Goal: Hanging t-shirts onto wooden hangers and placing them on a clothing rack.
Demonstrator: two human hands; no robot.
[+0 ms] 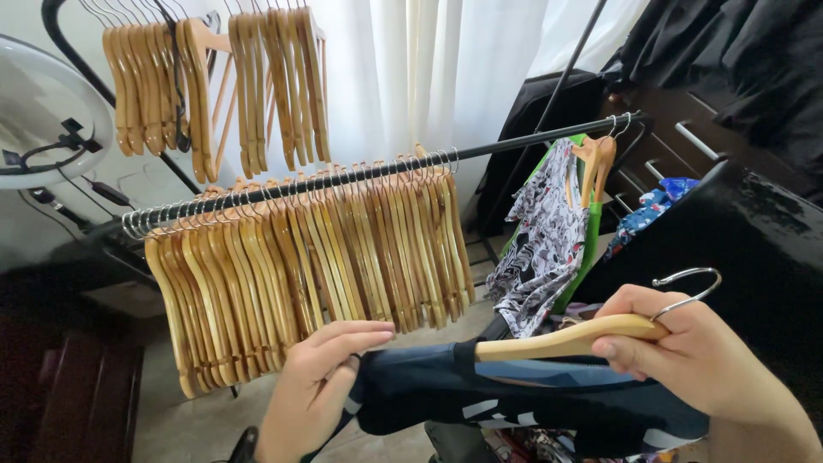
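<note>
Wooden hanger (566,339) sits nearest, gripped near its metal hook by the right hand (686,351), whose fingers are clamped around the wood. A dark blue garment (514,399) with pale markings hangs on that hanger, low in the middle of the view. The left hand (317,386) holds the garment's left edge, fingers pinched together on the cloth. Just beyond, a black rail (514,144) carries a dense row of empty wooden hangers (309,266). Farther right on the rail hangs a patterned black-and-white garment (544,240). Behind, more hangers (214,86) hang high before a white curtain (429,69).
</note>
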